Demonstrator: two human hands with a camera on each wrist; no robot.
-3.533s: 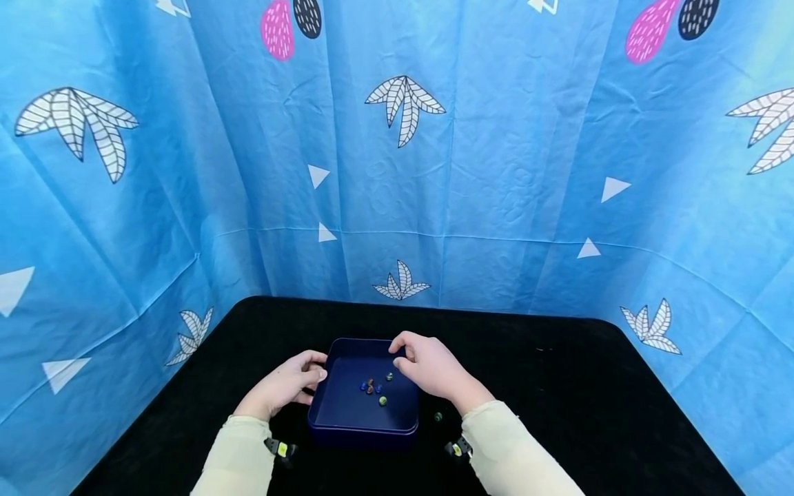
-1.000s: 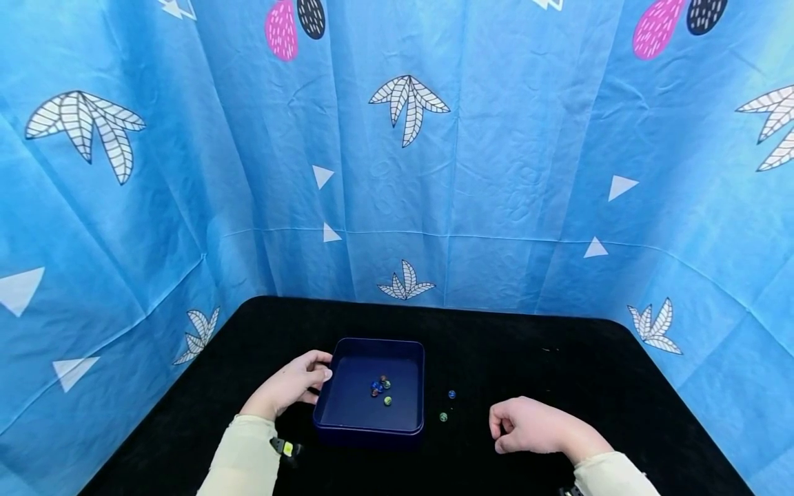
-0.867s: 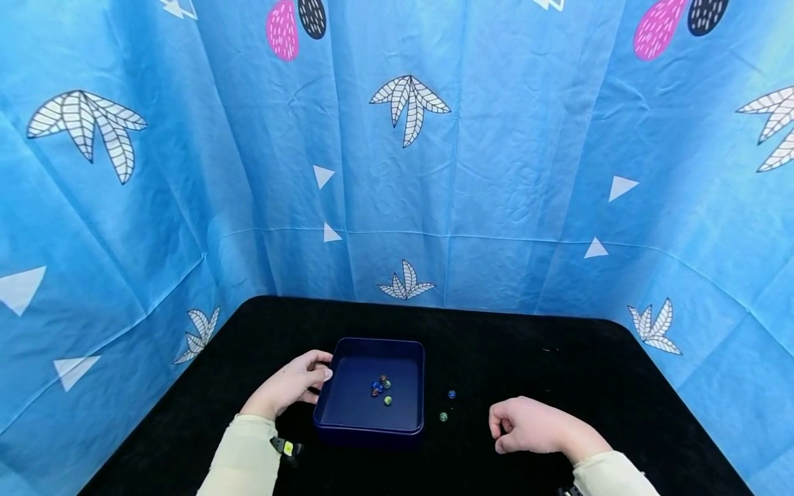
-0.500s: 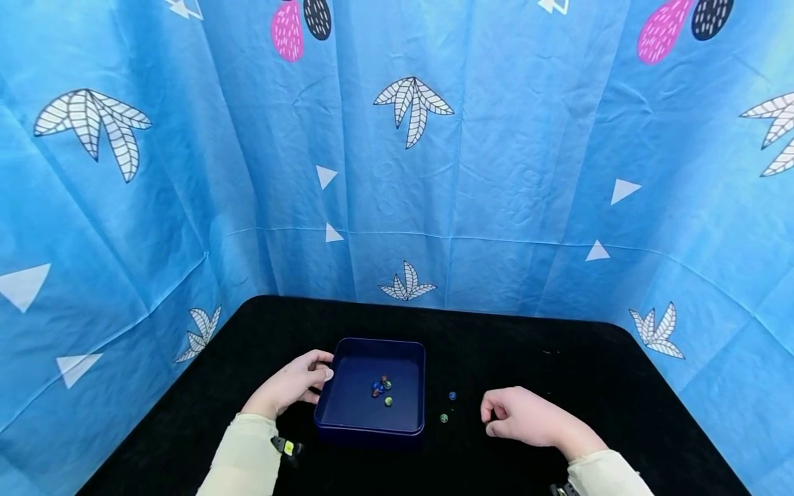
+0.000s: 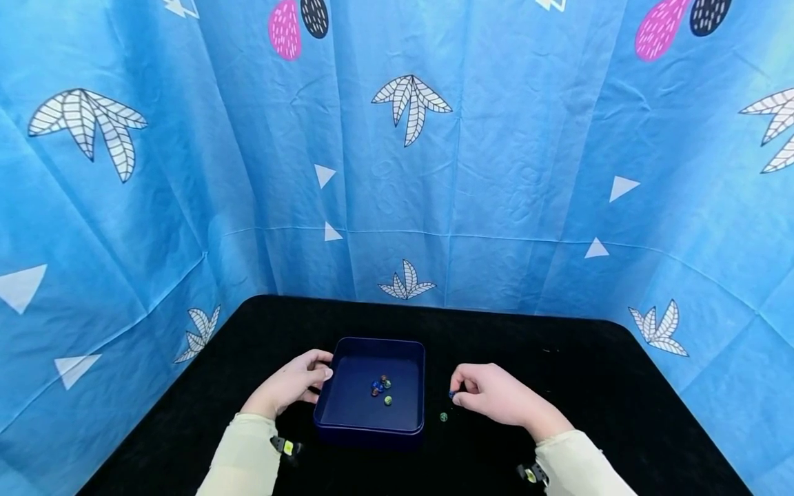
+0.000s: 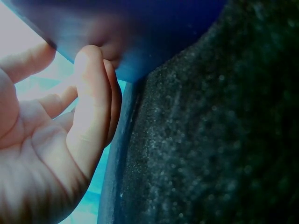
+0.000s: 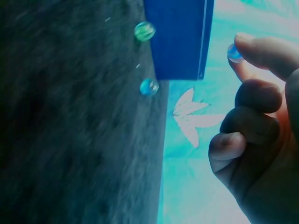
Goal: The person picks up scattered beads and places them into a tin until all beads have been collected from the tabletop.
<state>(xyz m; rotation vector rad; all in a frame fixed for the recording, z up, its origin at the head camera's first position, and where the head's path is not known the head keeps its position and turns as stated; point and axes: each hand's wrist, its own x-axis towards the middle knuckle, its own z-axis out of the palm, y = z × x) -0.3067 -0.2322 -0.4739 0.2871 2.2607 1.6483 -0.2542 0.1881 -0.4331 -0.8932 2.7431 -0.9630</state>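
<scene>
Aloft, right hand [image 5: 499, 396] curls, pinching blue marble [image 7: 233, 53].

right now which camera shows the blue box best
The head view: it shows the blue box nearly whole, open top, with marbles inside. The left wrist view has only a close, blurry part of its outside, touched by the left hand; the right wrist view has some outer wall, cut off at the top.

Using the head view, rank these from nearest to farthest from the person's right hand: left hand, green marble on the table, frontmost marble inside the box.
1. Green marble: on the table, right of the box
2. Frontmost marble: inside the box
3. Left hand: at the box's left side
</scene>
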